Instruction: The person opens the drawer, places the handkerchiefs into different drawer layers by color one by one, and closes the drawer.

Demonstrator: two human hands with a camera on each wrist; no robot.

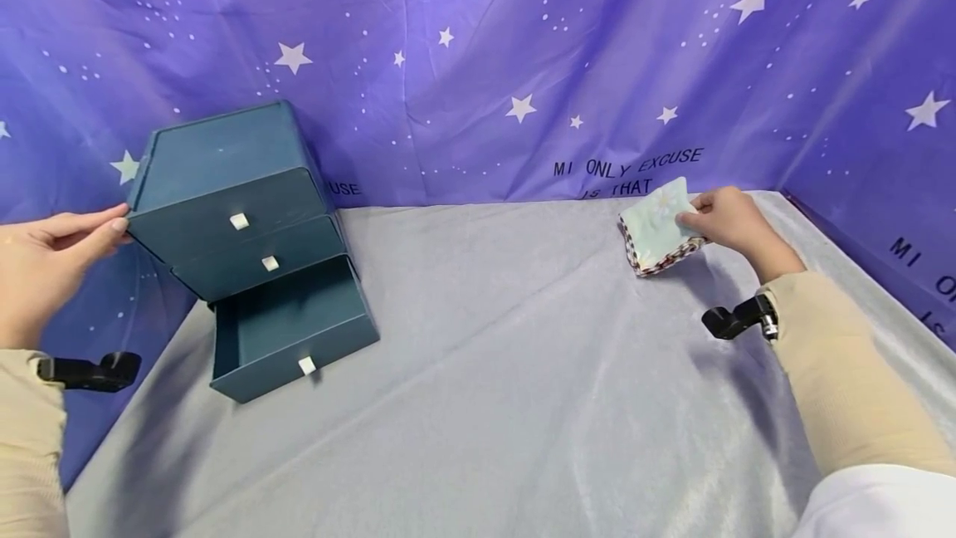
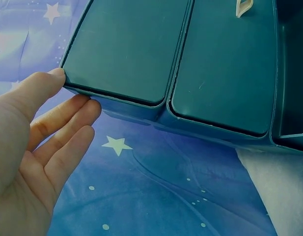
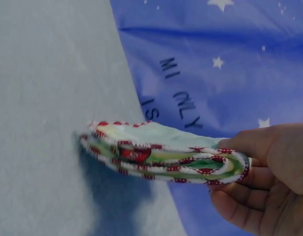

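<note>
A dark blue three-drawer cabinet (image 1: 224, 152) stands at the left in the head view, its bottom drawer (image 1: 299, 355) pulled out and the upper two closed. At the cabinet's left front edge, my left hand (image 1: 56, 264) pinches the corner, thumb at the front and fingertips against the side, as the left wrist view shows. My right hand (image 1: 728, 218) holds a folded pale green towel (image 1: 657, 222) by its right side, thumb on top and fingers beneath. Red-and-white stitching edges the towel's layers (image 3: 166, 167), and it is raised above the table, casting a shadow.
A grey cloth covers the table (image 1: 478, 372). Behind it and along the right side hangs a purple curtain (image 1: 463, 65) with white stars and printed words. Each drawer has a small white pull tab (image 1: 307, 365).
</note>
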